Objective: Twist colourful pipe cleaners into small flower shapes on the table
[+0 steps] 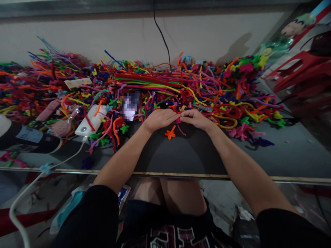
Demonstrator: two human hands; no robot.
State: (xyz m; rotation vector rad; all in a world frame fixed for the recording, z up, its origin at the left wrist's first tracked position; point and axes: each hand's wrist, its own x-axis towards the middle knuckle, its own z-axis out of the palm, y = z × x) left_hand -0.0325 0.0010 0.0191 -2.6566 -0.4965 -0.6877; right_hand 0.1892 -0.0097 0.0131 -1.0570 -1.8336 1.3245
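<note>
Pink pipe-cleaner [178,120] between both grips [160,119] [196,119]

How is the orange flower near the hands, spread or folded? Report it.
Spread: the orange flower shows separate petals fanned outward on the tabletop.

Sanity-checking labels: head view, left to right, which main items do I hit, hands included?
Dark container → hairbrush → white device → left hand → right hand → red chair

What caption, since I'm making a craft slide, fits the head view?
Left hand and right hand meet at a pink pipe cleaner near an orange pipe-cleaner flower.
</note>
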